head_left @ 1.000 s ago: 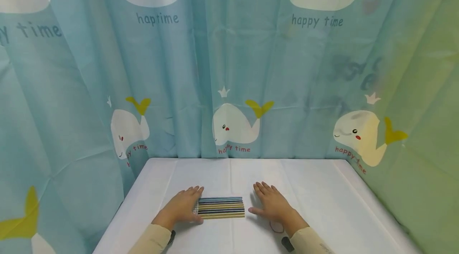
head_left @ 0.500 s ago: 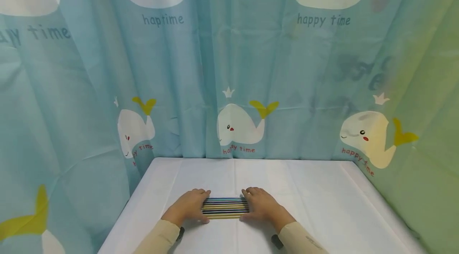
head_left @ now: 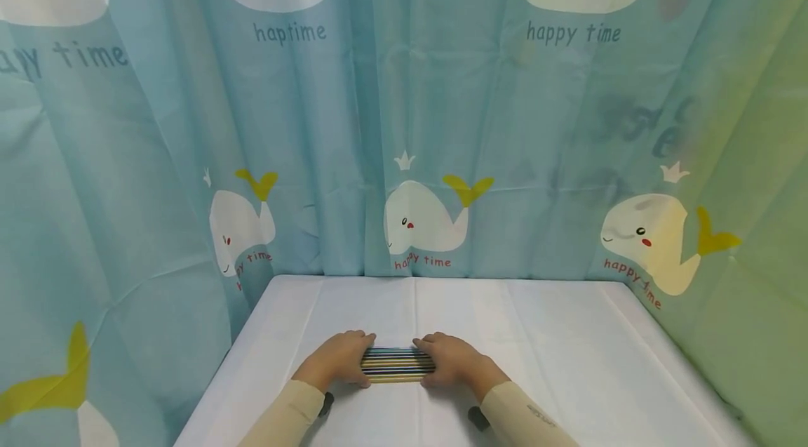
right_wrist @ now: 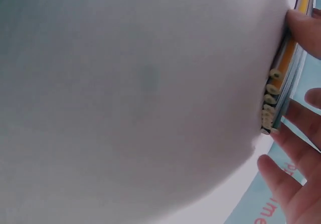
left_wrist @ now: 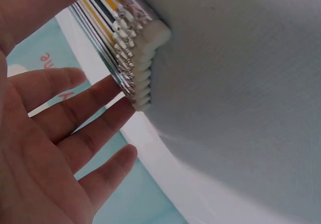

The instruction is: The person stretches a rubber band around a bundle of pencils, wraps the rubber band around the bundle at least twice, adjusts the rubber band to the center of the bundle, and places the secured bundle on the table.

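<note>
A row of striped pencils (head_left: 398, 365) lies side by side across the white table, in yellow, black and bluish colours. My left hand (head_left: 339, 357) grips the row's left end, thumb on the near side and fingers on the far side. In the left wrist view, white erasers (left_wrist: 143, 71) in silver ferrules form a stepped line at that end. My right hand (head_left: 456, 361) holds the other end between thumb and fingers. The right wrist view shows blunt, unsharpened pencil ends (right_wrist: 271, 89) there. Both hands cover the row's ends in the head view.
The white-covered table (head_left: 536, 335) reaches back to a blue curtain (head_left: 353, 117) printed with whales. A greenish curtain side (head_left: 757, 335) hangs along the right edge. A dark strap piece (head_left: 478, 419) sits under the right wrist.
My right hand has moved left from beside the pencils to grip their right end. My left hand stays at the left end. The view has shifted slightly.
</note>
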Available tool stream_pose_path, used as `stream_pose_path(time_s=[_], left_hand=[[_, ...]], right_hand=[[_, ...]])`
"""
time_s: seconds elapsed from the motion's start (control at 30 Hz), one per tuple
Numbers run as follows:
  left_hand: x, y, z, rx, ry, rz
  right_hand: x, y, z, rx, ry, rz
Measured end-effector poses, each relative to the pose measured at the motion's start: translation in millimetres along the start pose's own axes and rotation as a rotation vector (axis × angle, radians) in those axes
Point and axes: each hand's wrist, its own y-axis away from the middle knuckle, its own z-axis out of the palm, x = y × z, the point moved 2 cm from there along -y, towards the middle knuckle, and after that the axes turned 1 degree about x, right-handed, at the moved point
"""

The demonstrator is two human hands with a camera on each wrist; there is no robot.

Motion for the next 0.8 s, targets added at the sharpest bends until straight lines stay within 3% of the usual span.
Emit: stream_pose_path(time_s=[0.4, 0.63, 0.8], left_hand=[[6.4, 0.6, -5.2, 0.011, 0.023, 0.056], [12.2, -0.1, -7.6, 0.016, -0.021, 0.087], [15.3, -1.8, -7.0, 0.013, -0.019, 0.058]], right_hand=[[-13, -9, -4, -0.047, 0.082, -0.014], [-23, -14, -5, -0.060, 0.122, 0.001], [-28, -18, -2, -0.066, 0.157, 0.025]])
